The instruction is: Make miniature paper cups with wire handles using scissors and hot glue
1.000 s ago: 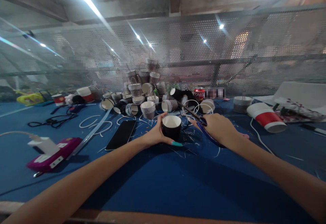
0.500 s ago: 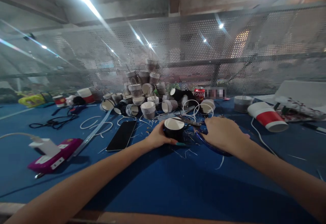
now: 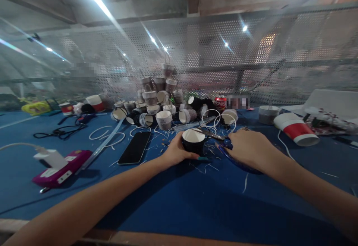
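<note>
My left hand (image 3: 176, 151) is wrapped round a black paper cup (image 3: 192, 147) with a white inside, which stands upright on the blue table (image 3: 167, 201). My right hand (image 3: 248, 147) grips a pair of scissors (image 3: 228, 153) by its blue handles. The scissor blades reach left to the cup's rim, and their tips lie at or over the mouth; whether they touch the paper I cannot tell. White thread scraps and small bits lie around the cup. A loose white cord (image 3: 216, 121) curls just behind it.
A stack of grey covered cups (image 3: 151, 97) rises at the back. A phone (image 3: 134, 148) and a purple power strip (image 3: 63, 169) with a white charger lie left. On the right are a red-and-white cup stack (image 3: 296, 128) on its side and a grey cup (image 3: 268, 114). A red can (image 3: 220, 102) stands behind.
The view has shifted slightly. My left hand still holds the cup, and the scissors remain at its rim, with the blades now seeming closer together.
</note>
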Demonstrator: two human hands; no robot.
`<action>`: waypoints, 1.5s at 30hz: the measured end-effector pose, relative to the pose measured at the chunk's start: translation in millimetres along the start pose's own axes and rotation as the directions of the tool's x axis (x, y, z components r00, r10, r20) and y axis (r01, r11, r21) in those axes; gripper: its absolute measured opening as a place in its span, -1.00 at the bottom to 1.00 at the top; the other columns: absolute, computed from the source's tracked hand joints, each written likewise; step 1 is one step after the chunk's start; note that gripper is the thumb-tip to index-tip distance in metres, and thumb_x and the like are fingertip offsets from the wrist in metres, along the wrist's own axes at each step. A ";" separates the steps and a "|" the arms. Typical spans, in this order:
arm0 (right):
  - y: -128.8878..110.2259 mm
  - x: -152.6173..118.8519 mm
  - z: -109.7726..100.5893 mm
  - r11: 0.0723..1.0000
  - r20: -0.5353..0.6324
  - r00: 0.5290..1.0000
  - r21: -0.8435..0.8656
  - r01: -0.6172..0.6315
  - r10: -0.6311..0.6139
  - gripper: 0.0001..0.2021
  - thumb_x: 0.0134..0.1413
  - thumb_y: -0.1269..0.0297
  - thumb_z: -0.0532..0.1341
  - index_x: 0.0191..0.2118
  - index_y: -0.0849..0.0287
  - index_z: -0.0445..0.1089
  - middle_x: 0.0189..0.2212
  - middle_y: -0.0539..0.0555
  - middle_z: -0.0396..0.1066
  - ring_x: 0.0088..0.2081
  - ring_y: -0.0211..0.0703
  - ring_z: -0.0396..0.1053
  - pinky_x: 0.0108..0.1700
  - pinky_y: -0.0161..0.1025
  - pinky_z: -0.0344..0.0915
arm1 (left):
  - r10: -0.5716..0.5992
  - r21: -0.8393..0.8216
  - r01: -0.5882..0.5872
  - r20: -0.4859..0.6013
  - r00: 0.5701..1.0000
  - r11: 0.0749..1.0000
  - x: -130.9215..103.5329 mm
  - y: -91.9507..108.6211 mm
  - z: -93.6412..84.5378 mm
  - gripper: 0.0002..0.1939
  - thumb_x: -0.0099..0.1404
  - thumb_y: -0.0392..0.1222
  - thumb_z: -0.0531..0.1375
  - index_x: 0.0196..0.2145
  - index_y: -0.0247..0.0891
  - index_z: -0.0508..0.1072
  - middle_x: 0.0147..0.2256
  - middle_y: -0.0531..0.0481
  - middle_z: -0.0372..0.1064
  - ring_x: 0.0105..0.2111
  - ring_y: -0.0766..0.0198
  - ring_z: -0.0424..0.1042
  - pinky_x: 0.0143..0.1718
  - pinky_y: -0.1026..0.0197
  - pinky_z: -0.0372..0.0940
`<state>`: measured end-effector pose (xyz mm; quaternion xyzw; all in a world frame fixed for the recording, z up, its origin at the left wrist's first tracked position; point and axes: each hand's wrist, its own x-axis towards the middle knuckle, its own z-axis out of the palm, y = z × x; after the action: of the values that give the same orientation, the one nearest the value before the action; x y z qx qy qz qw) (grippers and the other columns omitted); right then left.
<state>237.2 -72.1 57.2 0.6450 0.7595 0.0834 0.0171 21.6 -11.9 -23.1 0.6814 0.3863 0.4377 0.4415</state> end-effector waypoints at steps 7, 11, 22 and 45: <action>-1.2 7.0 4.0 0.999 -0.003 0.999 -0.020 0.044 -0.045 -0.48 0.06 -0.06 -0.11 -0.41 0.24 0.44 -0.47 0.29 0.42 -0.42 0.09 0.40 -0.48 -0.13 0.19 | -0.021 0.034 0.021 0.011 1.000 0.999 -0.2 -3.4 -4.8 -0.07 -0.36 -0.31 0.44 0.04 -0.25 0.23 0.02 -0.18 0.27 0.12 -0.10 0.12 0.17 -0.18 -0.04; 1.3 9.4 6.6 0.996 -0.014 0.997 -0.024 0.082 -0.082 -0.46 0.09 -0.05 -0.15 -0.39 0.25 0.44 -0.47 0.30 0.43 -0.43 0.10 0.39 -0.47 -0.11 0.19 | -0.029 0.045 0.028 0.027 0.999 0.999 0.2 -3.6 -7.5 -0.08 -0.33 -0.31 0.43 0.05 -0.25 0.22 0.00 -0.19 0.29 0.10 -0.10 0.15 0.15 -0.20 -0.03; 11.6 20.0 8.9 0.993 -0.069 0.991 0.013 0.119 -0.118 -0.73 0.08 0.31 -0.05 -0.31 0.29 0.36 -0.33 0.28 0.44 -0.33 -0.02 0.40 -0.36 -0.19 0.21 | -0.032 0.101 0.024 0.078 0.996 0.995 1.1 8.5 -9.8 -0.12 -0.33 -0.26 0.43 0.00 -0.30 0.23 -0.02 -0.20 0.30 0.06 -0.05 0.23 0.13 -0.15 0.04; 13.9 24.2 18.6 0.987 -0.068 0.986 -0.064 0.146 -0.150 -0.51 0.07 -0.02 -0.10 -0.23 0.26 0.38 -0.35 0.27 0.45 -0.38 0.05 0.40 -0.48 -0.18 0.15 | -0.039 0.018 0.037 0.149 0.988 0.999 1.3 11.8 -11.5 -0.15 -0.27 -0.28 0.42 0.03 -0.27 0.24 0.05 -0.20 0.26 0.10 -0.05 0.18 0.15 -0.16 0.02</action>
<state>249.2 -44.3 42.9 0.5824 0.8027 0.1275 0.0147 12.9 -11.3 -9.0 0.7081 0.3682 0.3740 0.4724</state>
